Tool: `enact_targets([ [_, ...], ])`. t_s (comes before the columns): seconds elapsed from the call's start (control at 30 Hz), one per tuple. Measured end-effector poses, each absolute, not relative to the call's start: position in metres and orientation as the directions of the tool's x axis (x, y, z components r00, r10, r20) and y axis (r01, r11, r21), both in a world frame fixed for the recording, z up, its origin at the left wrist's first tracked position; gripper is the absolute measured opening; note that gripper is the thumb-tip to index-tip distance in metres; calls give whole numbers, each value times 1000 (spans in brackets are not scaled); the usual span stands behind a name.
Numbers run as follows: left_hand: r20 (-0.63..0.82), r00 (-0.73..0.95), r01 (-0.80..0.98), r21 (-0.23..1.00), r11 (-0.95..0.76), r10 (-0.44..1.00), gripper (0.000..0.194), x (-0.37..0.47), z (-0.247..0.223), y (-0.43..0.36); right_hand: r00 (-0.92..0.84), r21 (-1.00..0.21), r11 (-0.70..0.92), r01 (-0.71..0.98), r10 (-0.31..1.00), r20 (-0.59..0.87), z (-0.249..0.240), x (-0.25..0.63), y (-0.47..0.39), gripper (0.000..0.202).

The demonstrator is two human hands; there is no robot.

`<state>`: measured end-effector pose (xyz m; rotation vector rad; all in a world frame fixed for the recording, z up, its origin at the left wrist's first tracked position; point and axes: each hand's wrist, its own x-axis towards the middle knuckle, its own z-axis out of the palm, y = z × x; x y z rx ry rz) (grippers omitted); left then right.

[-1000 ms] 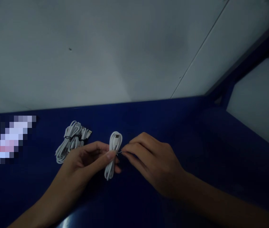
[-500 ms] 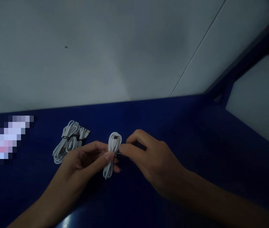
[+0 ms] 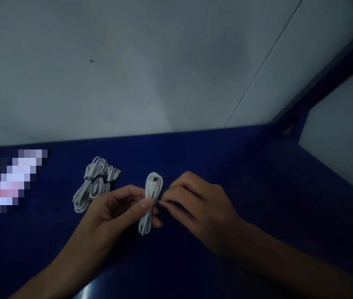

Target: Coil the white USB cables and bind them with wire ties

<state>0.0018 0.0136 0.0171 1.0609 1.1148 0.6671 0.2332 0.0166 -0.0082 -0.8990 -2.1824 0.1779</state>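
Note:
A coiled white cable [image 3: 153, 185] with a metal plug showing in its upper loop is gripped at its middle by my left hand [image 3: 120, 211], thumb across the front. Just to the right, my right hand [image 3: 203, 207] pinches the end of a thin tie [image 3: 158, 202] that sticks out from the coil's middle. Behind my left hand, several white cables [image 3: 97, 171] lie bundled in a pile, bound with dark ties; a USB plug [image 3: 118, 171] points out at the pile's right.
The blue table surface [image 3: 176, 153] runs beneath both hands. Beyond its far edge stands a pale grey panel [image 3: 132, 70] with a diagonal seam. A pixelated object [image 3: 14, 178] lies at the left, and a blue frame rises at the right.
My right hand has drawn slightly to the right, its fingers closer together on the tie. My left hand still holds the coil. The whole view has shifted a little.

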Motion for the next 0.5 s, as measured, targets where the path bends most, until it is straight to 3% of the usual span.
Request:
enact_targets([
  [0.2,-375,340,70,924,375,862,14,2,17,13,-403,-405,743,533,643,652,-6,230,12,26],
  [0.5,-345,331,67,937,343,878,7,1,16,12,-358,-403,728,554,645,675,-6,227,10,10],
])
